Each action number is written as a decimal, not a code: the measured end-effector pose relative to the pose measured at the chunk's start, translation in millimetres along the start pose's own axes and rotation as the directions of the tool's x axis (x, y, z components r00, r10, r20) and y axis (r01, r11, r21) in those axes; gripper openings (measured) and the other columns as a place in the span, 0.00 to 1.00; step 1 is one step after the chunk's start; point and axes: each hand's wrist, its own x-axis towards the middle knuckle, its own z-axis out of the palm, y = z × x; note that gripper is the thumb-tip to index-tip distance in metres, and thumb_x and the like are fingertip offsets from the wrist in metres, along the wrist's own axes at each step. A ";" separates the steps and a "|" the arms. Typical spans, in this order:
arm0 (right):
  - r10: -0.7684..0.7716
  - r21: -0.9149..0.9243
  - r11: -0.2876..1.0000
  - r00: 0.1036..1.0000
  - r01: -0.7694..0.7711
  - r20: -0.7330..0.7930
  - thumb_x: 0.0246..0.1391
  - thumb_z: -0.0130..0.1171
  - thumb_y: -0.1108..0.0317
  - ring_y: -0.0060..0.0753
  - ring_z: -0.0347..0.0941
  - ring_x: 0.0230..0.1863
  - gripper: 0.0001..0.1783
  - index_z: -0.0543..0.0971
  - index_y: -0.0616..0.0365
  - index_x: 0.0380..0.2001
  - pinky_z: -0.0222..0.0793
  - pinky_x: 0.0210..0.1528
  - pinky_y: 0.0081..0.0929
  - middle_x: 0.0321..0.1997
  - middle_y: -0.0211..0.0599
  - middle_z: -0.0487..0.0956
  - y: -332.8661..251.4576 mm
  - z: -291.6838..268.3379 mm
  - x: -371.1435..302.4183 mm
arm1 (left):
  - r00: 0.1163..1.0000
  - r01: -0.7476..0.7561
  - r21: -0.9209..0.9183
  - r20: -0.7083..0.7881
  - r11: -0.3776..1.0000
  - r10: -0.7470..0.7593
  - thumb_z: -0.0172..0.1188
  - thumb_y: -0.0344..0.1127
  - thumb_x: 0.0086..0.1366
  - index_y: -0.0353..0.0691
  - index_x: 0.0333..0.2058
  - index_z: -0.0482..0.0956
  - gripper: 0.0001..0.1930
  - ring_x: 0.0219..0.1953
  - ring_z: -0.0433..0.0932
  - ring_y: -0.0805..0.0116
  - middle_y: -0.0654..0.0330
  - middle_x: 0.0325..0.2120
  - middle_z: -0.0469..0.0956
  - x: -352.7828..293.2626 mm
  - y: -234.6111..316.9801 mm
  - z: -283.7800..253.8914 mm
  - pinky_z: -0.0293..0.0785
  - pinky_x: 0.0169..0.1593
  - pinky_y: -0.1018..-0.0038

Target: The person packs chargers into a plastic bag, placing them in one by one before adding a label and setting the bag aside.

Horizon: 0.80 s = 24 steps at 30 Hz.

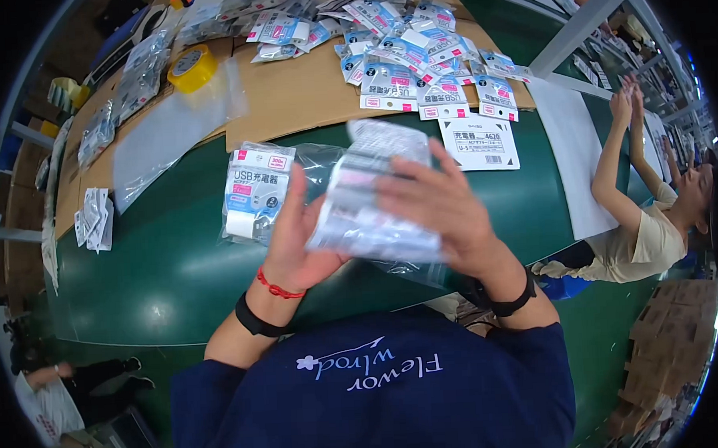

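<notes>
Between my two hands is a stack of packaged chargers (374,191), tilted and smeared by motion, their printed backs facing up. My left hand (295,231) supports its left edge, thumb pointing up. My right hand (442,200) lies along its right side with blurred fingers over the packets. Beneath the stack, a clear plastic bag (318,163) lies on the green table (169,280). Left of it, a packaged charger (253,192) lies face up, showing a white block through clear wrap; the bag overlaps its surroundings, so whether it lies inside is unclear.
A heap of packaged chargers (400,58) covers cardboard (290,107) at the back. A white label sheet (481,142) lies before it. Yellow tape (190,69), clear plastic sheets (163,136) and a small packet pile (94,219) are left. A co-worker (639,212) stands right.
</notes>
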 end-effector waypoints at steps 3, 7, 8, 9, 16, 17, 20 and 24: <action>-0.129 0.078 0.990 0.975 0.116 0.184 0.46 0.53 0.79 0.45 0.67 0.61 0.22 0.78 0.56 0.47 0.48 0.68 0.47 0.52 0.38 0.77 -9.3 13.1 0.0 | 0.986 0.165 -0.215 0.068 0.963 -0.154 0.48 0.35 0.68 0.39 0.61 0.58 0.23 0.55 0.70 0.60 0.50 0.55 0.68 -1.0 13.9 -4.0 0.67 0.58 0.64; -0.141 0.152 0.984 0.940 0.097 0.310 0.46 0.52 0.79 0.44 0.69 0.59 0.22 0.78 0.56 0.47 0.47 0.68 0.48 0.53 0.39 0.76 -15.3 11.4 4.5 | 0.998 -0.014 0.172 -0.055 0.985 0.024 0.46 0.30 0.66 0.36 0.62 0.56 0.26 0.55 0.70 0.54 0.47 0.55 0.67 -3.9 5.2 -23.6 0.69 0.57 0.60; -0.114 0.184 0.981 0.943 0.058 0.312 0.46 0.52 0.78 0.45 0.69 0.59 0.22 0.78 0.56 0.47 0.49 0.68 0.47 0.53 0.39 0.76 -8.8 5.4 8.4 | 0.997 -0.048 0.166 -0.055 0.985 0.058 0.45 0.28 0.65 0.37 0.61 0.56 0.25 0.54 0.71 0.56 0.49 0.54 0.68 -2.9 5.8 -20.4 0.70 0.56 0.61; -0.089 0.217 0.976 0.945 0.020 0.315 0.46 0.52 0.78 0.45 0.69 0.59 0.22 0.77 0.56 0.48 0.51 0.67 0.46 0.54 0.40 0.76 0.3 -1.5 13.6 | 0.994 -0.084 0.160 -0.057 0.984 0.094 0.45 0.26 0.64 0.38 0.61 0.56 0.26 0.54 0.72 0.58 0.50 0.53 0.68 -2.5 6.6 -17.3 0.71 0.55 0.63; 0.409 -0.227 0.902 0.894 -0.367 0.183 0.53 0.55 0.70 0.52 0.64 0.61 0.24 0.70 0.58 0.55 0.57 0.63 0.38 0.57 0.52 0.71 120.6 24.1 40.2 | 0.975 -0.188 0.184 -0.088 0.965 0.206 0.44 0.22 0.63 0.38 0.61 0.55 0.26 0.52 0.73 0.60 0.52 0.52 0.69 -8.8 6.8 -16.7 0.72 0.54 0.64; 0.424 -0.413 0.850 0.890 -0.328 0.166 0.53 0.55 0.70 0.54 0.63 0.61 0.26 0.68 0.59 0.57 0.56 0.64 0.39 0.59 0.55 0.69 128.6 37.9 44.6 | 0.972 -0.198 0.185 -0.091 0.962 0.218 0.44 0.22 0.63 0.38 0.61 0.55 0.27 0.53 0.72 0.60 0.52 0.53 0.69 -10.9 5.9 -17.5 0.72 0.54 0.64; 0.362 -0.314 0.916 0.850 -0.249 0.381 0.54 0.55 0.71 0.55 0.61 0.62 0.30 0.63 0.57 0.61 0.57 0.64 0.40 0.60 0.60 0.66 118.3 79.9 61.7 | 0.966 -0.224 0.191 -0.089 0.956 0.244 0.44 0.22 0.62 0.38 0.61 0.54 0.27 0.53 0.72 0.60 0.52 0.53 0.69 -15.8 5.7 -18.9 0.72 0.54 0.64; 0.128 0.010 0.991 0.975 -0.132 0.180 0.50 0.57 0.73 0.54 0.62 0.61 0.30 0.67 0.56 0.58 0.58 0.63 0.40 0.59 0.55 0.68 110.0 112.0 85.5 | 0.962 -0.237 0.192 -0.094 0.952 0.258 0.43 0.22 0.62 0.39 0.62 0.53 0.28 0.54 0.72 0.60 0.51 0.53 0.69 -25.2 5.1 -21.8 0.71 0.55 0.64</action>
